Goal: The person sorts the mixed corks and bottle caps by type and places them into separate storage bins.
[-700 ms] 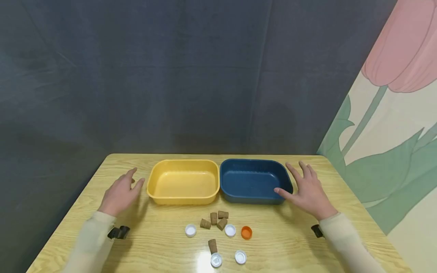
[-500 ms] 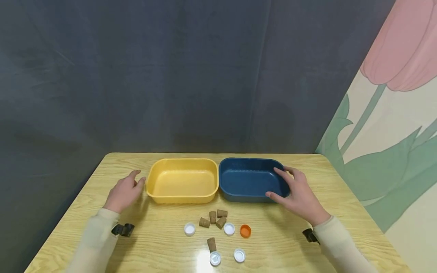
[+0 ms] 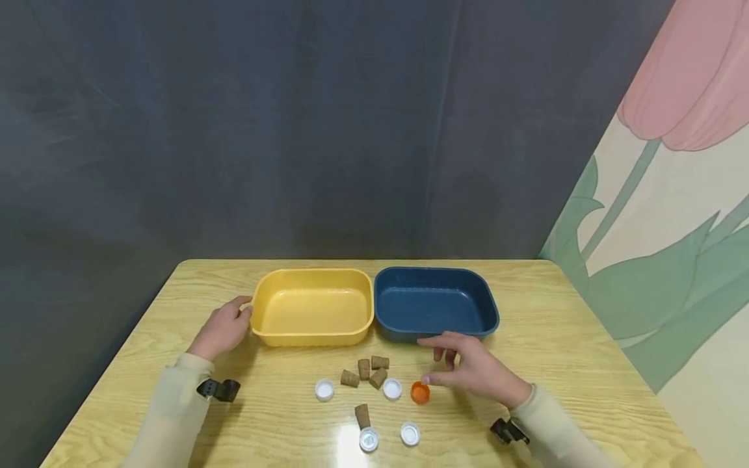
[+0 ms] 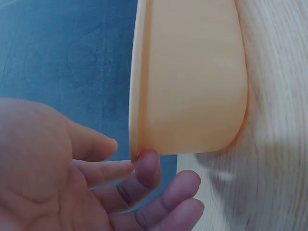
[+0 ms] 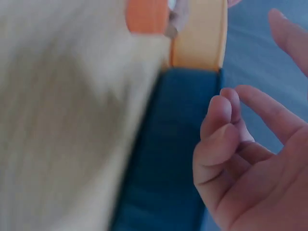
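My left hand (image 3: 223,330) is at the left end of the yellow bin (image 3: 314,339), fingertips right at its rim. In the left wrist view its fingers are loosely bent beside the bin's corner, and the thumb stands apart from the rim. My right hand (image 3: 469,365) is over the table in front of the dark blue bin (image 3: 435,312), holding nothing, with thumb and fingers spread apart. The thumb tip overlaps the edge of an orange bottle cap (image 3: 419,392) in the head view. Several brown corks (image 3: 364,369) and a white bottle cap (image 3: 392,389) lie to its left.
The two bins stand side by side near the table's (image 3: 281,416) back edge. Another white cap (image 3: 324,390) lies left of the corks. Nearer the front are a single cork (image 3: 362,416) touching a cap (image 3: 368,439) and one more cap (image 3: 410,433). A dark curtain (image 3: 316,130) hangs behind.
My right hand has left the blue bin's right end and moved left and toward me, over to the orange cap. My left hand has moved slightly right, up to the yellow bin's rim.
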`<state>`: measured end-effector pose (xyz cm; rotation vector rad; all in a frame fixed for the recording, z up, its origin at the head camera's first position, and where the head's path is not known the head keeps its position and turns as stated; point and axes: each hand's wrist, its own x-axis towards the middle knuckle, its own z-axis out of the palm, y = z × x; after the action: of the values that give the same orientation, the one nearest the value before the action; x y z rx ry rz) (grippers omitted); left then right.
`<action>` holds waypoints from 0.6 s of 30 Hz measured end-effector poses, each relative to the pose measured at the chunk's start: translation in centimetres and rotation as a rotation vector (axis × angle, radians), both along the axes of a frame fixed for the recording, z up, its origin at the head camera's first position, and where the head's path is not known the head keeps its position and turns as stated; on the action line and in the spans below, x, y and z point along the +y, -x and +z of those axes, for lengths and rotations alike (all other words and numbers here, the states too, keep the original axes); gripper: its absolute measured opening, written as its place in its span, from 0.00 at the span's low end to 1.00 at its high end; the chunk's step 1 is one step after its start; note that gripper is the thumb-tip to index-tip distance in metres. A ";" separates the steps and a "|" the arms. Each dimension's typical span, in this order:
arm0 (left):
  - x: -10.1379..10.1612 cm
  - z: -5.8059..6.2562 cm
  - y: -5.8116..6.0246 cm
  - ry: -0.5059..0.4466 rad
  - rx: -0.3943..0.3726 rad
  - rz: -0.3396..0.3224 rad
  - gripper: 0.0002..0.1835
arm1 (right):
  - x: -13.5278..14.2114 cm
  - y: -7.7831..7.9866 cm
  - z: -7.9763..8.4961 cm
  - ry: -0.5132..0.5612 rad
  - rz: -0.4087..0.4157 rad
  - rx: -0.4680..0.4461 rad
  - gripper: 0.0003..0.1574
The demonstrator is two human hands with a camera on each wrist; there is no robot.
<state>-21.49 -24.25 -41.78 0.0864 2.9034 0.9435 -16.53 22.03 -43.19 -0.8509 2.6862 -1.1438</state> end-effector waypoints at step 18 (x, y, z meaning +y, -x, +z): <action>0.1 -0.7 0.4 -0.101 -0.055 -0.016 0.30 | -0.1 0.4 -3.2 0.021 0.115 -0.188 0.35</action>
<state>-21.86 -24.10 -42.47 0.0896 2.8004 1.0727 -16.93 21.96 -46.40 -0.8425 2.4462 -1.1651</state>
